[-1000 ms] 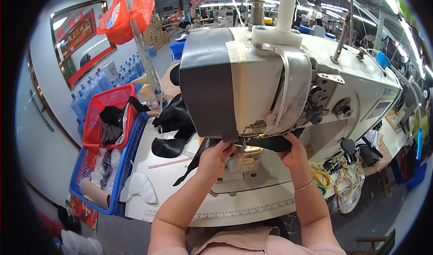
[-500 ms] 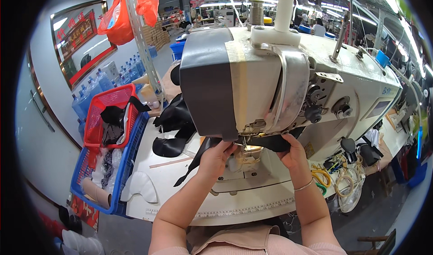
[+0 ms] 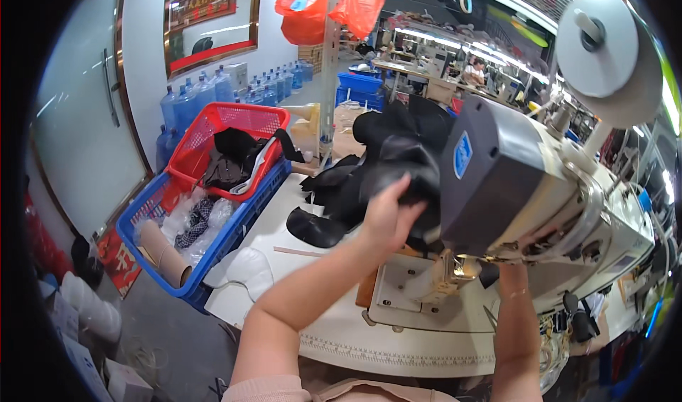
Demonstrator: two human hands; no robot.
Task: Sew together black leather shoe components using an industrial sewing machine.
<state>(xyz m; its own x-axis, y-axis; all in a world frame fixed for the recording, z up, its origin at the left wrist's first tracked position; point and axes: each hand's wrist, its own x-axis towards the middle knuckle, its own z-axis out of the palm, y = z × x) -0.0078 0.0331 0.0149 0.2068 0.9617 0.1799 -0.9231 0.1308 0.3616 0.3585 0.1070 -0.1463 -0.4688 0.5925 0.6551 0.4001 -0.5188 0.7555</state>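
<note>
Soft-looking black pieces (image 3: 401,153) just past the part-open left hand (image 3: 389,219), hold unclear, probably pinch best by edges; mostly hidden right hand (image 3: 510,270), grip untellable

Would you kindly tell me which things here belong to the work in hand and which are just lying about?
Apparently in use:
Black pieces, at the left hand (grip too blurred to tell)
Sewing machine, partly hiding the right hand

Seemingly lying about:
Red basket
Blue basket
Cardboard tube
White shaped piece
</note>
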